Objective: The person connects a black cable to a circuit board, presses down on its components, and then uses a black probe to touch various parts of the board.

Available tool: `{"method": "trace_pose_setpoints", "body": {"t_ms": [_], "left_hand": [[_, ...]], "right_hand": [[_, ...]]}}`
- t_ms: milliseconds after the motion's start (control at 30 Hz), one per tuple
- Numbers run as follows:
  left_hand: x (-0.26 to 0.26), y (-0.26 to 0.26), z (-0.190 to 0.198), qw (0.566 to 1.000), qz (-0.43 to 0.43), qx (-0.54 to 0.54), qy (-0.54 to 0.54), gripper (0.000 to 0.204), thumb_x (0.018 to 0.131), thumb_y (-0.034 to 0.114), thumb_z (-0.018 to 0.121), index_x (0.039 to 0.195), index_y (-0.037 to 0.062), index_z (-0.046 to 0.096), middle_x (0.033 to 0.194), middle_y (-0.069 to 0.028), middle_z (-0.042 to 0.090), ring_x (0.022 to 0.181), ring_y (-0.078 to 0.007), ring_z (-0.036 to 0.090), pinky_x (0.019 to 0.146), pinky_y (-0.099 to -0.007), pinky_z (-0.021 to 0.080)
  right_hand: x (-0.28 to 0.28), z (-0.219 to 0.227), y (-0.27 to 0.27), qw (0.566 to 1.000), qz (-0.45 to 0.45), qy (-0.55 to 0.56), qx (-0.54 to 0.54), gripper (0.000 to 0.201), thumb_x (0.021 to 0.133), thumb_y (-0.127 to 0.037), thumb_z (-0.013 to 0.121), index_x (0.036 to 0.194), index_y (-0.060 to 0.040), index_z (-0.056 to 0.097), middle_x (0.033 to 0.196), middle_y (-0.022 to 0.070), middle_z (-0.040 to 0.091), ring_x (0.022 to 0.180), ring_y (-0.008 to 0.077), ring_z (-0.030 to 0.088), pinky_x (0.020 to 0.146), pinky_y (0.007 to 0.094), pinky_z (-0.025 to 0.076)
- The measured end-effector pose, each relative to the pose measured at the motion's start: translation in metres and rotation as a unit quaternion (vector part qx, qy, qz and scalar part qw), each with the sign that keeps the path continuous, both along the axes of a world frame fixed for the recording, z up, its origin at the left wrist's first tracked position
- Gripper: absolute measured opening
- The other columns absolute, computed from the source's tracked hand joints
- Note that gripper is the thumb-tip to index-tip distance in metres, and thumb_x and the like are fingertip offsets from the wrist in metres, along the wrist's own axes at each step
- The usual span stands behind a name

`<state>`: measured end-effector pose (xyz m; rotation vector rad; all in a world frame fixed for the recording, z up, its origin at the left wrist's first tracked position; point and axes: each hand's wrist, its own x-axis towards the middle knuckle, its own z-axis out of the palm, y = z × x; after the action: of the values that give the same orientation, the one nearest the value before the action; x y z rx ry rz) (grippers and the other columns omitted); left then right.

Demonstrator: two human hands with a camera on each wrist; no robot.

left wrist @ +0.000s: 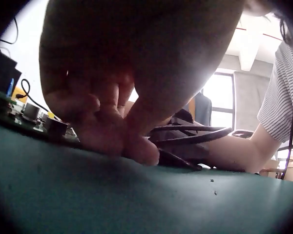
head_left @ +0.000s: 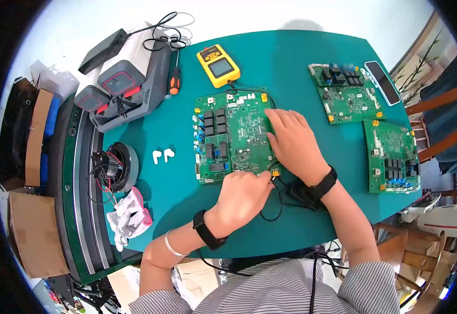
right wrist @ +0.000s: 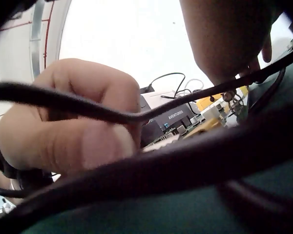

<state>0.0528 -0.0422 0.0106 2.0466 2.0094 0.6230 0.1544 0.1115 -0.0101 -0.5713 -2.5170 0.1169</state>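
Teal and rounded at its far edge, the bench (head_left: 270, 57) is carrying several electronics parts under bright daylight. Nearest the person, the left hand (head_left: 241, 196) is curling its fingers at the near edge of the large green circuit board (head_left: 233, 136), pinching the thin black wire (head_left: 276, 201) beside a small yellow connector (head_left: 275, 171); the left wrist view is showing those fingertips (left wrist: 136, 146) pressing down onto the bench next to black cables. Just beside it, the right hand (head_left: 291, 138) is lying flat with straight fingers on the right part of the same board, holding nothing, its wrist wearing a black strap. That board is sitting in the middle of the bench, directly in front of the person. To the left of the board, two small white plastic pieces (head_left: 163, 155) are lying on the teal surface, and nearer the bench edge a white and pink glove (head_left: 131, 212) is resting beside a round black spool with red wires (head_left: 113, 167). Farther off, a yellow handheld multimeter (head_left: 218, 64) is sitting just beyond the board, with an orange-handled screwdriver (head_left: 174, 79) and a grey tool case (head_left: 129, 86) to its left. Well to the right, two more green circuit boards (head_left: 346, 93) are lying near a light blue phone (head_left: 382, 81).
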Motion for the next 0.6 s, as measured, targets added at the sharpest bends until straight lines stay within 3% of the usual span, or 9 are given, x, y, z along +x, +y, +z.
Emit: {"method": "trace_pose_setpoints", "body": {"t_ms": [600], "left_hand": [[0.016,0.001,0.001,0.998,0.032,0.043,0.022,0.018,0.084,0.017,0.070,0.076,0.0058,0.059,0.060,-0.0134,0.059,0.061,-0.0333,0.063,0.059,-0.0447,0.050]], "right_hand": [[-0.001,-0.001,0.000,1.000,0.002,0.000,0.003,0.046,0.082,-0.010,0.066,0.125,0.0009,0.051,0.114,0.0133,0.060,0.111,0.0276,0.058,0.102,0.0405,0.043]]}}
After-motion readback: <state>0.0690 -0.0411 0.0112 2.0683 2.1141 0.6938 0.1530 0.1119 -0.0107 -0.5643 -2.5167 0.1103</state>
